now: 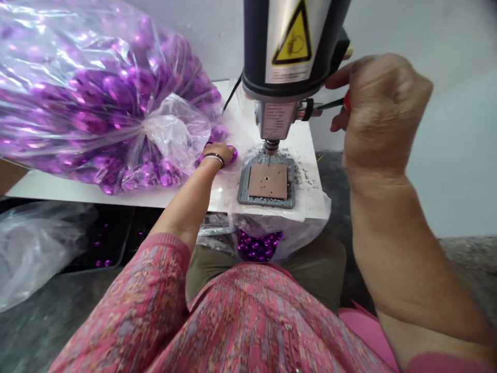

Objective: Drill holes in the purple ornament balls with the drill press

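My left hand point(220, 151) is closed on a shiny purple ball point(235, 154) on the white table, left of a small drill press point(274, 116). Its fingers are partly hidden behind the back of the hand. My right hand point(384, 109) is raised and curled round the red-knobbed feed lever point(347, 101) at the press's right side. Under the drill bit point(269, 159), a square brown board point(258, 186) with a small hole in it lies on the grey press base point(244, 194). Dark shavings are scattered about the base.
A large tied clear bag point(116, 103) of purple balls fills the table's left side. Purple balls point(260, 246) also lie in clear plastic below the front edge of the table point(155, 194). A crumpled plastic bag point(34, 248) is at the lower left.
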Available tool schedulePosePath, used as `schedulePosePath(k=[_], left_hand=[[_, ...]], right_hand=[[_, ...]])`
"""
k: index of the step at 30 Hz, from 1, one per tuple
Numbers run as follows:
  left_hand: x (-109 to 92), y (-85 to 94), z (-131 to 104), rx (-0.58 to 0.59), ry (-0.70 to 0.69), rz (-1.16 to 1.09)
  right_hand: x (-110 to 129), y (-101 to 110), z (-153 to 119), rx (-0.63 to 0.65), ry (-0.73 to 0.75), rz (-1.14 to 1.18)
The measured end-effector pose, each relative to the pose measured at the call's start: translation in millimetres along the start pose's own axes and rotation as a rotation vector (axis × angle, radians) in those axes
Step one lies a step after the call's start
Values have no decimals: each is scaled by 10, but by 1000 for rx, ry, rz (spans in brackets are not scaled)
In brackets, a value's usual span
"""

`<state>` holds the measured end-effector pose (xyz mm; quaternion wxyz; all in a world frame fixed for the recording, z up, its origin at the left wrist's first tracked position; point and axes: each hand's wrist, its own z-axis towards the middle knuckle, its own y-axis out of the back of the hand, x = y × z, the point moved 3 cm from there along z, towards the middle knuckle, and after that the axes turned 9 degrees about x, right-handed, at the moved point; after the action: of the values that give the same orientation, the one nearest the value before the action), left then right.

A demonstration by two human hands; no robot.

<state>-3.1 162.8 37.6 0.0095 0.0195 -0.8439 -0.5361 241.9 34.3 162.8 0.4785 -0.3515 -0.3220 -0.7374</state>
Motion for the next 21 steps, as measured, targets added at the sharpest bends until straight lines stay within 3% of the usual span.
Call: schedulePosePath(k=[5, 8, 10, 12, 15, 17, 21], left_hand=[[-90, -31, -60, 25, -63, 25], [-124, -35, -170, -20, -158, 14], [-101, -36, -255, -75, -241, -144], [-48, -82, -347, -64, -349, -478], [8, -287, -474, 173, -486, -1099], [3, -454, -536, 344, -528, -1394], [-77, -681, -573, 488, -537, -1589]], right_hand=[[38, -8, -7, 59, -16, -57], [47, -9, -4, 71, -29, -79], [49, -10, -3, 67, -34, -86], [62, -16, 1, 55, -24, -93], [101, -32, 34, 28, -14, -102], [122, -39, 100, 13, -28, -103], [82, -23, 377, 44, -24, -57]])
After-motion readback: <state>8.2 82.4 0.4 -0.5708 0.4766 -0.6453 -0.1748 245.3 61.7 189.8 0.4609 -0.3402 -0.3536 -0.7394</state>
